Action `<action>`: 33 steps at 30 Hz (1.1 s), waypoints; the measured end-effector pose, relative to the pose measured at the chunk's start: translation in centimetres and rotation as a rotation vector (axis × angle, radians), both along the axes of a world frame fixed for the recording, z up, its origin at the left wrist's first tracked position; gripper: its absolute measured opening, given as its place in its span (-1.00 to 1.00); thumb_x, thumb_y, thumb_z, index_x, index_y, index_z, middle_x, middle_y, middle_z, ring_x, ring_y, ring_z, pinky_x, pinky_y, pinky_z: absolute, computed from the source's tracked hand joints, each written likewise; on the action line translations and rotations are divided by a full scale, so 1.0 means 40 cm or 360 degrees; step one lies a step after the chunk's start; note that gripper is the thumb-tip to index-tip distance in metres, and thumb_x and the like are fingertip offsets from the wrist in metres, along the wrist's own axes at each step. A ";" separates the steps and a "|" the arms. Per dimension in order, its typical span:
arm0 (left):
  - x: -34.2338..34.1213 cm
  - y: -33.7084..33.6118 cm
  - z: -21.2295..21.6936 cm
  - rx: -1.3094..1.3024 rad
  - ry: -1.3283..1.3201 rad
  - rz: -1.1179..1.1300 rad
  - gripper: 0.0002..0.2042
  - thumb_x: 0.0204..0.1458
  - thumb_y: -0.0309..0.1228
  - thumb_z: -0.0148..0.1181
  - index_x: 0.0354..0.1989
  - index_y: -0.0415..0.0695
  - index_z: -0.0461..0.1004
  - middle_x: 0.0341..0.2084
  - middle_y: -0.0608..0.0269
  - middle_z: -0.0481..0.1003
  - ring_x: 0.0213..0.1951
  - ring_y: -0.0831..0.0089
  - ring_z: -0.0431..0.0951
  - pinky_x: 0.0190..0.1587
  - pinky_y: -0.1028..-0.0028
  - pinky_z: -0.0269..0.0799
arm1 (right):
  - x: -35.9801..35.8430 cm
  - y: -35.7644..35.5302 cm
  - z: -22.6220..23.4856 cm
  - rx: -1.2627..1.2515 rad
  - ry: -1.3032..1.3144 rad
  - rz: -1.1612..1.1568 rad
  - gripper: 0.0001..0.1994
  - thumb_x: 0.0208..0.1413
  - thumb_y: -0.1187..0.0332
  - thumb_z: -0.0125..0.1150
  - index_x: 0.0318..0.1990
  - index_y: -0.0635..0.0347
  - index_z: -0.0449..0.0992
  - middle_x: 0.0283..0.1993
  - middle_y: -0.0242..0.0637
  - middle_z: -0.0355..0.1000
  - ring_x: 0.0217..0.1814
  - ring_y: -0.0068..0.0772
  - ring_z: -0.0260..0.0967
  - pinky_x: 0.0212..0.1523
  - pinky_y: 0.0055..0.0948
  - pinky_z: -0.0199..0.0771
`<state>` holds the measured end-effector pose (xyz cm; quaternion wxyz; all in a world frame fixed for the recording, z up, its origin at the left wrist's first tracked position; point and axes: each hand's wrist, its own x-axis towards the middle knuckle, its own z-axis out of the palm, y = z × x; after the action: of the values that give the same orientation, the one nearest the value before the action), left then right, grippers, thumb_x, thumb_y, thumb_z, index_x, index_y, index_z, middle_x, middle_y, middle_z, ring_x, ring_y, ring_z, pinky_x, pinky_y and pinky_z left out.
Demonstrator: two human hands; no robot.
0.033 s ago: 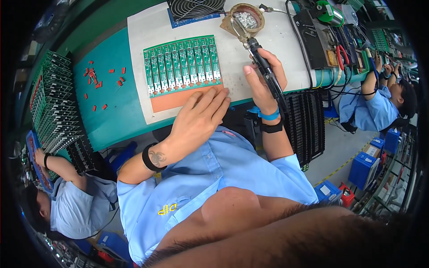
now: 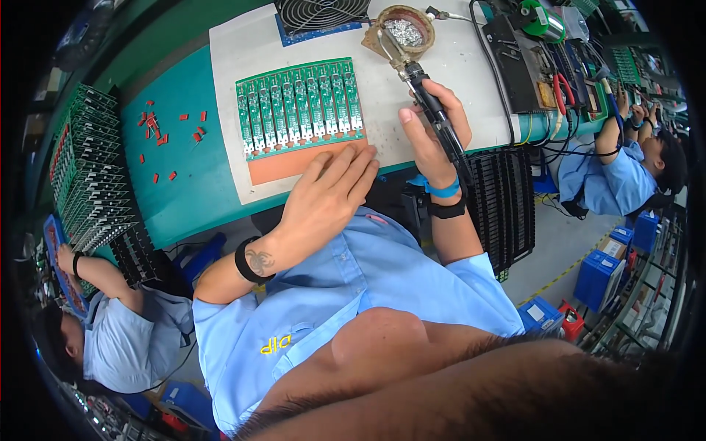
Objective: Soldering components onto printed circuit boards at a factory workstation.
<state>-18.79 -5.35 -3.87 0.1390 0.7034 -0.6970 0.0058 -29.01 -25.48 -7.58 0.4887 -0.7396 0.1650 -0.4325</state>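
My left hand [image 2: 331, 187] lies flat, fingers stretched out, on the orange-brown backing board [image 2: 276, 170] at its near right part. On that board rests a panel of several narrow green circuit boards [image 2: 301, 106], just beyond my fingertips. My right hand [image 2: 445, 128] is closed around a black soldering gun [image 2: 434, 103]. Its metal front end points away from me, at the near left rim of a round brownish bowl [image 2: 428, 42] with silvery solder scraps [image 2: 403, 32] inside; whether the tip touches the rim I cannot tell.
Loose red components [image 2: 152, 125] are scattered on the green mat [image 2: 187, 158] at left. A fan [image 2: 323, 15] stands at the back. Racked circuit boards [image 2: 92, 165] stand far left. A solder spool [image 2: 543, 22], tools and cables lie at right. Co-workers sit on both sides.
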 end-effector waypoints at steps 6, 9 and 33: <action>0.038 0.023 0.048 -0.0134 0.0405 0.0081 -0.41 -0.07 -0.37 0.50 0.21 -0.19 0.53 0.21 0.06 0.49 0.31 0.13 0.43 0.27 0.15 0.36 | -0.033 0.016 0.035 -0.0159 -0.0044 0.0238 -0.53 0.06 0.63 0.47 0.16 0.36 0.52 -0.02 -0.11 0.56 -0.08 -0.41 0.51 -0.05 -0.40 0.55; 0.147 0.045 0.065 -0.0300 0.0421 0.0284 -0.43 -0.06 -0.40 0.51 0.20 -0.17 0.54 0.19 0.03 0.49 0.30 0.07 0.43 0.27 0.14 0.34 | -0.051 0.049 0.090 -0.0222 0.0074 0.0562 -0.56 -0.03 0.65 0.47 0.07 0.37 0.57 -0.15 -0.13 0.58 -0.16 -0.34 0.52 -0.13 -0.38 0.50; 0.339 -0.051 0.036 -0.0009 0.0293 0.0504 -0.54 0.07 -0.29 0.46 0.19 -0.01 0.61 0.32 0.08 0.43 0.41 0.05 0.32 0.44 0.04 0.15 | 0.022 0.056 0.079 -0.0293 0.0373 0.0487 -0.59 -0.08 0.65 0.48 0.00 0.36 0.62 -0.27 -0.18 0.61 -0.25 -0.31 0.48 -0.16 -0.40 0.46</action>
<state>-5.23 -7.39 -2.42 0.2014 0.8016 -0.5619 -0.0349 -28.14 -23.25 -4.43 0.4565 -0.8427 0.0664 -0.2776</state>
